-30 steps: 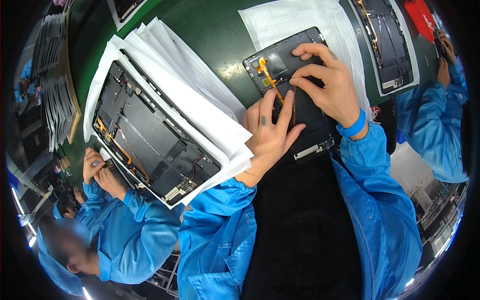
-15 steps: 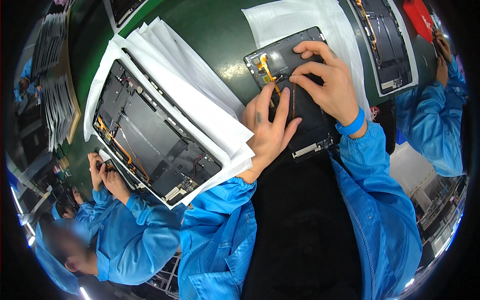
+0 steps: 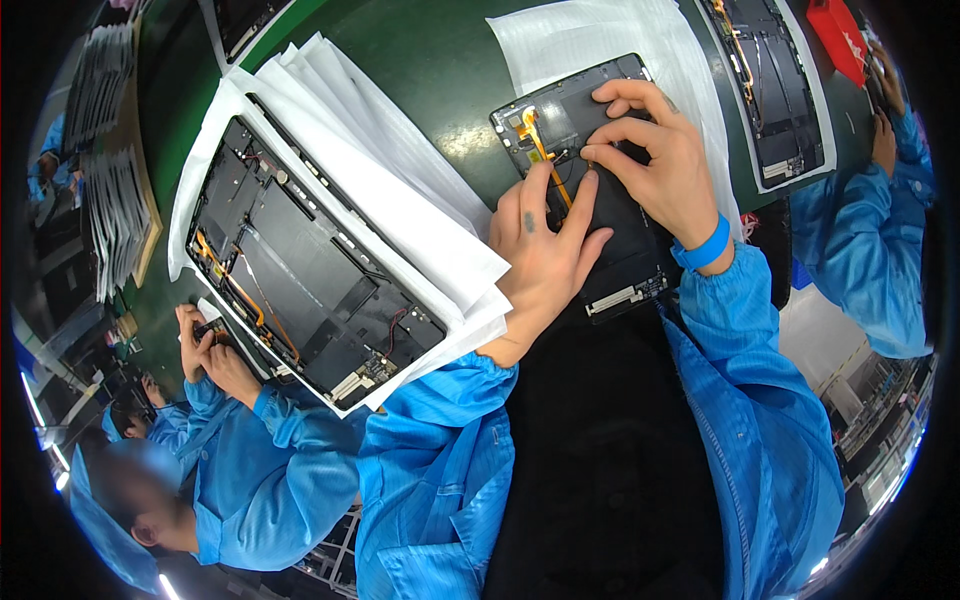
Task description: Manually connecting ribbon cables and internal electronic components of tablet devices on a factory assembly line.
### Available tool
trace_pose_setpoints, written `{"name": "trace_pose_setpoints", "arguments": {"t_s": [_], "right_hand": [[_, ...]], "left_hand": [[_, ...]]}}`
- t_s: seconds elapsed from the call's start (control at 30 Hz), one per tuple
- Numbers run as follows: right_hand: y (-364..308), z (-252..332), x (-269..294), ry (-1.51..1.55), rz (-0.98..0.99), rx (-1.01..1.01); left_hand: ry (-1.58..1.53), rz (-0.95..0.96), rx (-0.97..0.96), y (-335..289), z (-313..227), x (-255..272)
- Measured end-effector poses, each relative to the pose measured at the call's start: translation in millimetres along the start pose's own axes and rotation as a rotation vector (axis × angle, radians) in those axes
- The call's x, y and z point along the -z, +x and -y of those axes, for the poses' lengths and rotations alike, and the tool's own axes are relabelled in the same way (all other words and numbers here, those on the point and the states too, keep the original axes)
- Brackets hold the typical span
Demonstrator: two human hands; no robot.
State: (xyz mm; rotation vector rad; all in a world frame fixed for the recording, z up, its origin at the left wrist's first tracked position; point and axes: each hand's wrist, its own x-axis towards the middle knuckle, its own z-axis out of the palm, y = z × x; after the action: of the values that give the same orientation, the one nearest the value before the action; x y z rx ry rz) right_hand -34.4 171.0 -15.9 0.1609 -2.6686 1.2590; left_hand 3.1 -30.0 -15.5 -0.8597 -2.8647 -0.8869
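A dark, opened tablet housing (image 3: 610, 262) lies in front of me, with an orange flex cable (image 3: 540, 140) along its upper left part. My left hand (image 3: 548, 235) rests over it, index and middle fingertips spread on the inner face, the index finger beside the flex cable. Over the right side of the housing is my right hand (image 3: 665, 160), thumb and index finger pinched together near a thin dark wire (image 3: 566, 155). The fingertips hide what is between them. A blue band circles my right wrist.
At left, another opened housing (image 3: 310, 270) sits on a stack of white foam sheets (image 3: 400, 200). A further housing (image 3: 775, 100) lies on foam at right, near a red bin (image 3: 835, 40). People in blue work at both sides. White foam (image 3: 560, 40) lies under my housing.
My left hand has shifted slightly to the right, its middle fingertip now close under the right fingertips and covering the copper-coloured strip. The right hand keeps its pinch, barely moved.
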Motion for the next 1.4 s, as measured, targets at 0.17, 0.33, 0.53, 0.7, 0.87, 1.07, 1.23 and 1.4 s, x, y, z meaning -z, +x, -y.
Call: {"name": "trace_pose_setpoints", "arguments": {"t_s": [0.17, 0.33, 0.53, 0.7, 0.87, 1.07, 1.23, 1.4], "right_hand": [[1, 0, 1, -0.016, -0.001, 0.007], [4, 0, 11, 0.139, 0.015, -0.054], [0, -14, 29, 0.052, 0.024, 0.014], [0, -12, 25, -0.005, 0.031, 0.11], [-45, 36, 61, -0.01, -0.07, 0.322], [-66, 47, 73, 0.176, 0.08, 0.317], [-67, 41, 76, 0.175, 0.101, 0.312], [-65, 42, 80, 0.0, 0.106, 0.466]], "left_hand": [[0.049, 0.013, 0.026, 4, -5, -1], [0.101, -0.012, 0.022, 8, -8, -3], [0.153, 0.011, 0.046, 15, -12, -4], [0.075, -0.098, -0.004, 9, -18, 6], [-1.243, 0.256, 0.543, -16, -46, 29], [-1.6, 0.091, 0.609, -25, -64, 10], [-1.194, 0.157, 0.387, -26, -63, 19], [-0.941, 0.136, 0.207, -22, -62, 24]]}}
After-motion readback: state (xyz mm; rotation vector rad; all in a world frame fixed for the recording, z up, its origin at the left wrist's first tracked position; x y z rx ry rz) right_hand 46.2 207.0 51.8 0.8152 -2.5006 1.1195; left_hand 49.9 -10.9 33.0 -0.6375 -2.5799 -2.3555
